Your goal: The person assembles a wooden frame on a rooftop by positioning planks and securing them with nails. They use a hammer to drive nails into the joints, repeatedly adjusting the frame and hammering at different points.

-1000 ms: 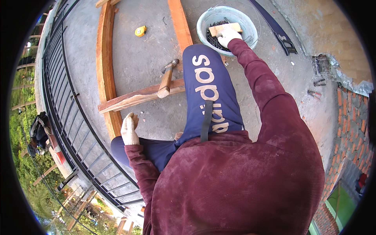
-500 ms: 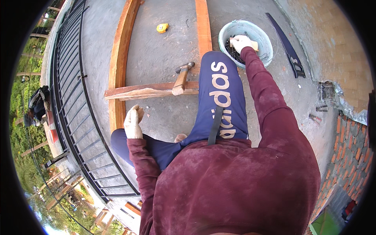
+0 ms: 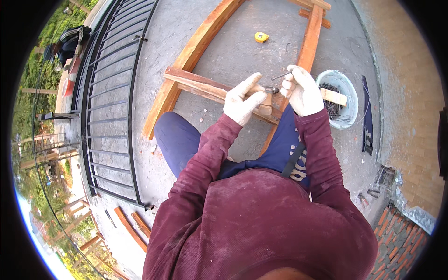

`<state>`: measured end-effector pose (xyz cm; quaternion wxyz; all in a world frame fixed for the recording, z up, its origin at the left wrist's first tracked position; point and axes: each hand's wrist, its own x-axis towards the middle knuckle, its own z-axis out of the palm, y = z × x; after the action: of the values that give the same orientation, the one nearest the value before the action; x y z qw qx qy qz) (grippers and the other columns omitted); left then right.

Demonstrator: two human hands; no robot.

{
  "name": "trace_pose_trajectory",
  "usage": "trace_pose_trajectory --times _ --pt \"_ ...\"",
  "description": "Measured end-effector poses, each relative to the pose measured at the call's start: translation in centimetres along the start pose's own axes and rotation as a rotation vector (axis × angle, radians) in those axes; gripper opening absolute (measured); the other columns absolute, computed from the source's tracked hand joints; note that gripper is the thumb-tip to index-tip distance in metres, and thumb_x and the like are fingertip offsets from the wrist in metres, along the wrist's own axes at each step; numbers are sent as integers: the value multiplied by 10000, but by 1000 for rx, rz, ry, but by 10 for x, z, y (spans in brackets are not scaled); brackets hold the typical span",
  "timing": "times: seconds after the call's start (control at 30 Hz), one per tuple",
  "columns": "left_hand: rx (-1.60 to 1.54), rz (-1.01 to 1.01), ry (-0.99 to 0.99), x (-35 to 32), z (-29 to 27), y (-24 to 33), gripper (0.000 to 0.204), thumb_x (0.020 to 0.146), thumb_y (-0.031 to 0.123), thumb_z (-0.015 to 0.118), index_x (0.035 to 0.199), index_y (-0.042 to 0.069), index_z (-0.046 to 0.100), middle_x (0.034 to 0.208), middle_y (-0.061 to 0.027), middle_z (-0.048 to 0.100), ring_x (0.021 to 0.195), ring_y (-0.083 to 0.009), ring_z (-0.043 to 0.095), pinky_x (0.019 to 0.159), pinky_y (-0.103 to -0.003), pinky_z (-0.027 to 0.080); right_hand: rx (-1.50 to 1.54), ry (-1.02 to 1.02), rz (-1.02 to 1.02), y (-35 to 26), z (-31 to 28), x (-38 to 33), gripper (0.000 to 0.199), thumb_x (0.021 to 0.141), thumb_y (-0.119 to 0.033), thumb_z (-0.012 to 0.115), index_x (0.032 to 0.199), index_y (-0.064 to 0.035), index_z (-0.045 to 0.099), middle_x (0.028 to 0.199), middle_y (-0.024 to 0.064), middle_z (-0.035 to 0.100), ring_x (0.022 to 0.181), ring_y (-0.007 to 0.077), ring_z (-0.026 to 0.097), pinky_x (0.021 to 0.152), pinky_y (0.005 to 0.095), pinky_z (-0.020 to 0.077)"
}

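Nails (image 3: 280, 76) were the item in hand: the right hand (image 3: 302, 91), in a white work glove, was clenched around a few thin steel ones, their shanks sticking out to the left above the fist. The left hand (image 3: 241, 99), gloved alike, had its fingers curled with thumb and forefinger pinched near a small dark metal piece (image 3: 272, 89) between the two hands; whether it was gripping that piece could not be told. Both hands were raised just above a short wooden cross-piece (image 3: 205, 87) that lay over two long timber rails (image 3: 196, 51) on the concrete floor (image 3: 242, 28).

Just right of the right hand stood a pale bucket (image 3: 351, 95) holding a heap of dark nails, with a small wood offcut (image 3: 334, 96) resting across its rim. A yellow tape measure (image 3: 261, 37) lay further out between the rails. A black metal railing (image 3: 109, 93) ran along the person's left side.

In my judgement, the step would go best if one nail were passed cleanly from the bundle to the left fingertips, the rest kept firmly bunched so that none dropped, and the nail set upright on the cross-piece where it overlapped a rail.
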<state>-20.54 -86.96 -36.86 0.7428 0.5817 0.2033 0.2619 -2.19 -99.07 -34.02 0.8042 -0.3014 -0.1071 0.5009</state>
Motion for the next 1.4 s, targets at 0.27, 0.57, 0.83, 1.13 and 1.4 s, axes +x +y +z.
trace_pose_trajectory --times 0.27,0.57,0.83,1.13,1.4 --pt "76 289 271 -18 -37 16 202 944 41 684 1139 21 729 1066 -56 723 974 -147 680 879 -297 543 -98 -51 264 99 42 11 209 1036 -204 608 1129 -33 683 911 60 707 784 146 665 664 311 519" --pt "390 194 592 56 -314 12 207 957 192 718 1063 19 763 943 -43 759 882 -124 682 820 -292 533 -1465 333 565 56 -55 52 832 908 -683 621 1266 68 612 841 116 671 625 158 595 585 318 492" --pt "696 22 580 94 -342 -40 238 919 231 738 1098 79 779 986 -31 773 930 -145 694 894 -306 515 -1461 356 843 74 0 37 1110 790 -575 780 1568 43 285 1394 248 570 1257 308 602 653 406 617" --pt "630 4 544 109 -351 -75 257 932 289 691 1130 142 766 1035 -76 773 986 -214 727 916 -331 526 -634 524 724 70 -89 30 134 831 -35 683 935 8 610 756 103 633 600 212 633 507 370 523" --pt "656 -4 530 101 -350 -76 243 948 271 677 1129 132 760 1033 -84 767 970 -209 721 915 -315 523 -1269 94 -136 73 30 -7 850 760 23 686 1528 46 323 1003 140 616 642 191 654 526 330 572"
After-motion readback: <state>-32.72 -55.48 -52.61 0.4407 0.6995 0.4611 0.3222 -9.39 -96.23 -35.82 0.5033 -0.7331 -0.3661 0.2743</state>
